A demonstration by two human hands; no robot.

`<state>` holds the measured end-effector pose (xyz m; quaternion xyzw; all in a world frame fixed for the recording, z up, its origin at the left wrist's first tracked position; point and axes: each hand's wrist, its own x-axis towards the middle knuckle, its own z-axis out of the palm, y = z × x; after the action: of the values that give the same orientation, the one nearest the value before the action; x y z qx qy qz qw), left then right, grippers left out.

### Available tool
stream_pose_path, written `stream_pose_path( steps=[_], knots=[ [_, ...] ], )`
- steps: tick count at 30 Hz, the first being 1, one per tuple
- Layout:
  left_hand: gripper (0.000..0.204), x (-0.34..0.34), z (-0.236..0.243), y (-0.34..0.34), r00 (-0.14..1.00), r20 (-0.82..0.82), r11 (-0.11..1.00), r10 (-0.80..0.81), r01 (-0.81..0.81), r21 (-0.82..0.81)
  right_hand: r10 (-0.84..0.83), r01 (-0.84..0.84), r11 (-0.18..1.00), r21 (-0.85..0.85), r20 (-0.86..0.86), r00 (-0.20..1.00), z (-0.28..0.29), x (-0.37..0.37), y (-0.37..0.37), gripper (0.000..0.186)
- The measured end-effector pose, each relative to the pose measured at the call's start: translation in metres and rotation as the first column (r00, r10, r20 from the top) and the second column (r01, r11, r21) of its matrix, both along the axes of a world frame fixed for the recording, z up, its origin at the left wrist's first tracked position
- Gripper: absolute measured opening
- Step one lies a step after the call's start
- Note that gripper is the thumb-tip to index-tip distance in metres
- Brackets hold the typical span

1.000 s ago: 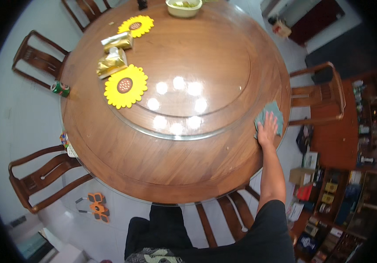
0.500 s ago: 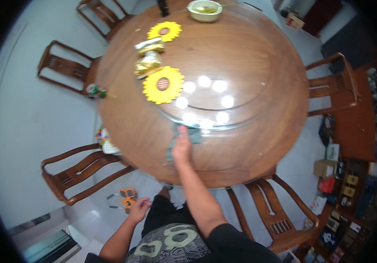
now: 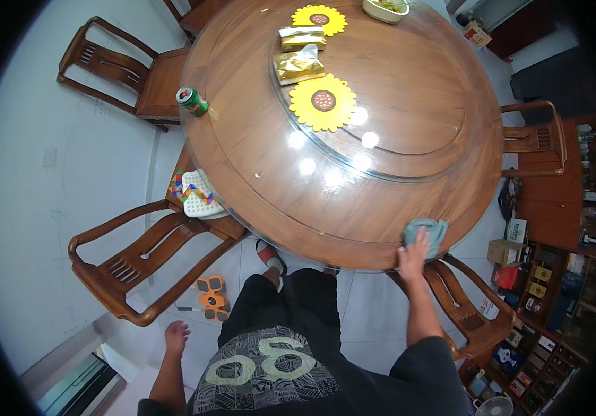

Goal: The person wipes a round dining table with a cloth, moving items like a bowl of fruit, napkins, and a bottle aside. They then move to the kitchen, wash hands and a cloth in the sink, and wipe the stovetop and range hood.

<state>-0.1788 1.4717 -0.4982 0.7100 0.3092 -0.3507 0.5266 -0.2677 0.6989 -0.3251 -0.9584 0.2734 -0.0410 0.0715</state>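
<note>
The right hand (image 3: 414, 251) lies flat, fingers extended, pressing a grey-green cleaning cloth (image 3: 428, 232) against the round wooden table (image 3: 381, 90). The cloth sits at the table's 5 o'clock rim, just inside the edge and directly above a wooden armchair (image 3: 468, 305). The left hand (image 3: 175, 338) hangs at the person's side, loosely open, holding nothing and well apart from the table.

Items on the table:
- Glass turntable (image 3: 395, 132), centred, with lamp reflections on its near edge.
- Two yellow sunflower mats: one at the turntable's 9 o'clock (image 3: 323, 102), one at the table's 12 o'clock (image 3: 319, 18).
- Two gold foil packets (image 3: 299, 55) between the mats.
- Green drink can (image 3: 192, 100), lying at the 9 o'clock rim.
- Bowl (image 3: 386, 8) at 1 o'clock.

Hazards, as a judgement:
- The cloth is close to the rim. A stroke directed outward may carry it over the edge onto the armchair.
- The can rests at the very edge. A wide sweep toward 9 o'clock may knock it to the floor.
- Pressure on the turntable may rotate it and shift the mats and packets.

Change from 0.5 s ago: the hand and cloth were at the near edge of the turntable, around 7 o'clock; they are now at the 5 o'clock rim. The left hand remains lowered.
</note>
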Motion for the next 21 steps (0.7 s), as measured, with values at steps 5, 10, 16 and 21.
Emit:
stream_pose_path(
  steps=[5, 10, 16, 21],
  knots=[
    [0.043, 0.031, 0.052, 0.102, 0.821, 0.310, 0.854, 0.479, -0.517, 0.052, 0.061, -0.061, 0.998, 0.005, -0.131, 0.989, -0.095, 0.073, 0.247, 0.080],
    [0.056, 0.143, 0.148, 0.097, 0.565, 0.392, 0.687, 0.725, -0.623, -0.373, 0.088, -0.080, 0.991, 0.111, -0.070, 0.994, -0.123, 0.274, 0.400, 0.074],
    [0.064, 0.193, 0.163, 0.036, 0.762, 0.389, 0.847, 0.518, -0.391, -0.361, 0.021, -0.018, 1.000, -0.013, 0.335, 0.942, -0.161, 0.478, 0.329, 0.051],
    [0.067, 0.182, 0.148, 0.055, 0.817, 0.096, 0.770, 0.569, -0.488, -0.412, -0.396, -0.218, 0.672, 0.708, 0.592, 0.702, -0.054, 0.416, 0.241, 0.043]
  ],
)
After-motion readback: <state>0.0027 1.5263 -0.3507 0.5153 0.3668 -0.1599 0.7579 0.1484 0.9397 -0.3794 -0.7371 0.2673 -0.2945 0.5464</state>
